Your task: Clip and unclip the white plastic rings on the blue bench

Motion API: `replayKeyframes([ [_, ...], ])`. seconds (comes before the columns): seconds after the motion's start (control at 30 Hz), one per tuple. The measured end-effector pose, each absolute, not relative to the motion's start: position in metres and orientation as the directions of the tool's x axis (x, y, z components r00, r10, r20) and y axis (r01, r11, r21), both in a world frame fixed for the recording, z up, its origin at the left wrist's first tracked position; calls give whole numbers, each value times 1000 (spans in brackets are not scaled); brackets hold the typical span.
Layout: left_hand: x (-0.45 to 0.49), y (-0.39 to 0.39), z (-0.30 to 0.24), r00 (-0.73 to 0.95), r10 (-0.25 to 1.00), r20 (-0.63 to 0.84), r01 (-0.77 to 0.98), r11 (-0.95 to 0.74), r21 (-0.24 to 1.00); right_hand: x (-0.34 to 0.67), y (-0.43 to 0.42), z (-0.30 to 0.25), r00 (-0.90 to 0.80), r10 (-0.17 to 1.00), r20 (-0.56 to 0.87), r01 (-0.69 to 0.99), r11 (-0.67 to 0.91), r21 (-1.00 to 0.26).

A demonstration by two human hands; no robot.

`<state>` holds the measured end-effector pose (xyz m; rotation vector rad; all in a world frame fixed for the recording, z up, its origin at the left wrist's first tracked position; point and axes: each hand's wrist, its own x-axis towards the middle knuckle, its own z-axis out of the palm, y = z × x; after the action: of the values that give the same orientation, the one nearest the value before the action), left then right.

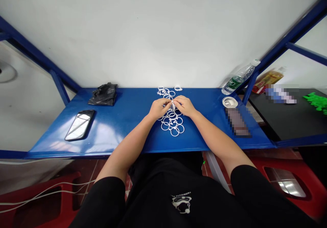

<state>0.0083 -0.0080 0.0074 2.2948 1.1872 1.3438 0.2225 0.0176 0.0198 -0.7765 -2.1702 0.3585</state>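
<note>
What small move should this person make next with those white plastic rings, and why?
Probably lower the white plastic ring pinched between the left hand and right hand onto the cluster of white plastic rings just below it. Both hands meet on that one ring, right above the cluster, so a short drop seems enough.

White plastic rings [172,122], smooth; glossy painted-metal shelf [122,132]; black bag [103,95], probably thin plastic.
</note>
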Motion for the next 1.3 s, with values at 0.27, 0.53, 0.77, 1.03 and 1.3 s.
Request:
replayKeyframes([
  [0.27,8,-7,6,229,779,583,488,-610,624,222,17,22,-513,643,569,444,766,-465],
  [0.53,11,-9,7,240,804,544,495,-584,644,219,14,25,-463,682,566,442,732,-519],
  [0.77,1,3,1,249,797,550,662,-555,504,229,27,16,-383,792,476,549,609,-572],
  [1.03,-2,4,-8,306,894,328,803,-427,416,230,33,5,-442,837,321,589,541,-600],
  [1.3,0,6,-21,274,829,487,793,-481,374,229,24,9,-519,810,274,453,532,-716],
])
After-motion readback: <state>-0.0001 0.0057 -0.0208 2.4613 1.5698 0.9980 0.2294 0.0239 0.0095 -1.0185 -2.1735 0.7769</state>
